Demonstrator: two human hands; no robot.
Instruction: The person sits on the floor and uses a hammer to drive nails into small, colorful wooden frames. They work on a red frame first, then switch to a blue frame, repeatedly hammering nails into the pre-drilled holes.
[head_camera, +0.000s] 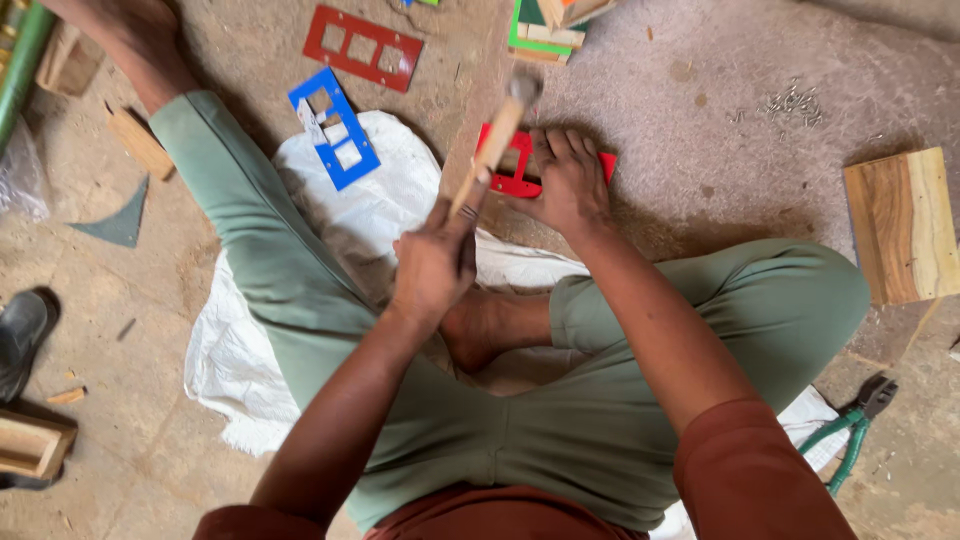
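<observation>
Head view: concrete floor (720, 120) under white sack (240, 350), scattered nails (795, 100).

Seated on the floor (720, 150), the person grips a wooden-handled hammer (495, 140) in the left hand (432, 262), its head raised above a red cut-out plate (515, 170). The right hand (570, 180) presses flat on that plate. A blue plate (333, 127) lies on a white sack (390, 200); green-handled pliers (855, 425) lie near the right knee.

Soft, even daylight gives weak shadows and no glare, and only the raised hammer (497, 132) looks motion-blurred.
</observation>
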